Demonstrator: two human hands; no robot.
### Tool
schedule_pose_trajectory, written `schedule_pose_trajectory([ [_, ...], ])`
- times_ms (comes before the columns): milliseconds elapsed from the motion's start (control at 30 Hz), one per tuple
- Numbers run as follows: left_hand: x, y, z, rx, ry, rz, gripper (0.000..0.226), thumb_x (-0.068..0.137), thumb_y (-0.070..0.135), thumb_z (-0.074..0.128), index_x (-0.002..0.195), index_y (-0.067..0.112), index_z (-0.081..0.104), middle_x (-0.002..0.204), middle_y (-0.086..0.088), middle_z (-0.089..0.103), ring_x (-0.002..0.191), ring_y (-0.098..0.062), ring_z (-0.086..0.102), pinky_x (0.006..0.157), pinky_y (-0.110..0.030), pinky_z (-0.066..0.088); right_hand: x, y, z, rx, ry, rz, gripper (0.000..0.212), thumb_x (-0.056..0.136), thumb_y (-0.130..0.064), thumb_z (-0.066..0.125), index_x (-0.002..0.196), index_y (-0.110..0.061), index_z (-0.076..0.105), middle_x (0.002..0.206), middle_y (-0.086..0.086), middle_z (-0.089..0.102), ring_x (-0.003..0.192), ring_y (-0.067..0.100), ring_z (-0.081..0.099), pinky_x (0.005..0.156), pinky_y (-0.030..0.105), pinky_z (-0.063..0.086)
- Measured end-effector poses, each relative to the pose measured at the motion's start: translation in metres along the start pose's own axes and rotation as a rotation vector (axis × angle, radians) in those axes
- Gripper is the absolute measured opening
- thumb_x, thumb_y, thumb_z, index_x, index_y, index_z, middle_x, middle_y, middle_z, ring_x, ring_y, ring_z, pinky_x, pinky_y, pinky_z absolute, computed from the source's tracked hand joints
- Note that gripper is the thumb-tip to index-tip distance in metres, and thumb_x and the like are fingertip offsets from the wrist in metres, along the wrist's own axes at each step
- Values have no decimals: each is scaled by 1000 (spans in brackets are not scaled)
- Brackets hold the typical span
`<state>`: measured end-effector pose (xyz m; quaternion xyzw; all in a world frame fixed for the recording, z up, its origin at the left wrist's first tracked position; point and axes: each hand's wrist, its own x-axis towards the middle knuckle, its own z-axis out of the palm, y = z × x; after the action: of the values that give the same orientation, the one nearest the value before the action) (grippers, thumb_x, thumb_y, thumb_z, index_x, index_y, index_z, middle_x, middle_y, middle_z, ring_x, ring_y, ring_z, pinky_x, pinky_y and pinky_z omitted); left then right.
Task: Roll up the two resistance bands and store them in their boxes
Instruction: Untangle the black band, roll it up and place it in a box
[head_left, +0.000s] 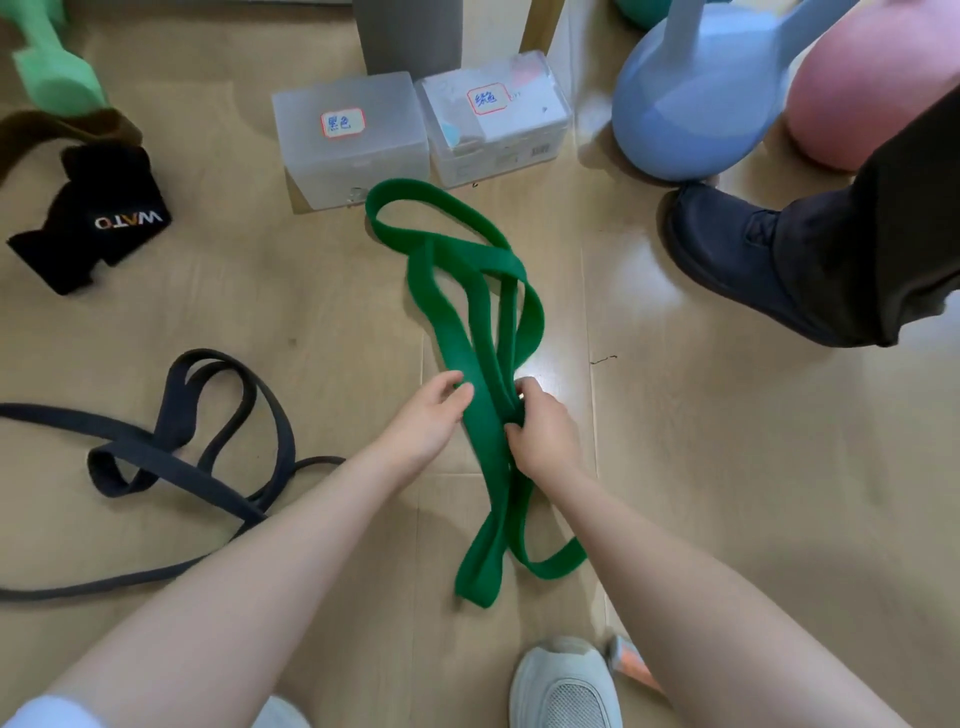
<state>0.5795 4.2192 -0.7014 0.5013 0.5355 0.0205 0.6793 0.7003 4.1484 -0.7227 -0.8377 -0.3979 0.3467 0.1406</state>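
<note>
A green resistance band (480, 332) lies in long loose loops down the middle of the wooden floor. My right hand (543, 434) grips its gathered strands near the middle. My left hand (431, 415) touches the band's left edge with relaxed fingers. A dark navy resistance band (171, 441) sprawls in loops on the floor at the left, untouched. Two translucent plastic boxes stand at the back: the left box (350, 140) and the right box (496, 117), each with a red-framed label, lids shut.
A black pouch (91, 221) and a green foam dumbbell (57, 73) lie at the far left. A blue kettlebell (691, 104) and a pink one (852, 93) stand at the back right. Another person's dark shoe (737, 260) is at the right. My white shoe (563, 686) is below.
</note>
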Motion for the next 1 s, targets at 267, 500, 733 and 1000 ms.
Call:
schedule_pose_trajectory([
  [267, -23, 4, 14, 644, 5, 351, 65, 93, 12, 49, 148, 27, 17, 135, 1, 45, 119, -18, 50, 99, -26, 37, -51, 69, -42, -337, 274, -168, 45, 68, 13, 47, 94, -16, 68, 98, 5, 62, 81, 32, 51, 63, 30, 31],
  [500, -26, -9, 60, 885, -309, 285, 54, 97, 12, 40, 148, 18, 22, 152, -1, 29, 139, -17, 29, 108, -21, 22, -68, 104, -84, -390, 178, 326, 45, 86, -14, 44, 129, -24, 50, 133, 7, 48, 118, 31, 42, 98, 37, 29],
  [733, -15, -5, 53, 898, 19, 437, 44, 92, 8, 44, 135, 11, 45, 137, -9, 47, 126, -26, 44, 105, -36, 36, -28, 71, -53, -289, 23, 98, 112, 69, -73, 55, 149, -18, -2, 156, 17, -7, 144, 32, -7, 114, 48, -7],
  [1000, 32, 24, 42, 1478, 102, 381, 113, 72, 57, 67, 148, 25, -10, 157, -12, -10, 144, -32, -5, 116, -44, 2, 10, 71, -61, -525, -12, 198, 123, 70, -48, 74, 145, -14, -17, 157, 14, 2, 142, 41, 7, 114, 53, 8],
])
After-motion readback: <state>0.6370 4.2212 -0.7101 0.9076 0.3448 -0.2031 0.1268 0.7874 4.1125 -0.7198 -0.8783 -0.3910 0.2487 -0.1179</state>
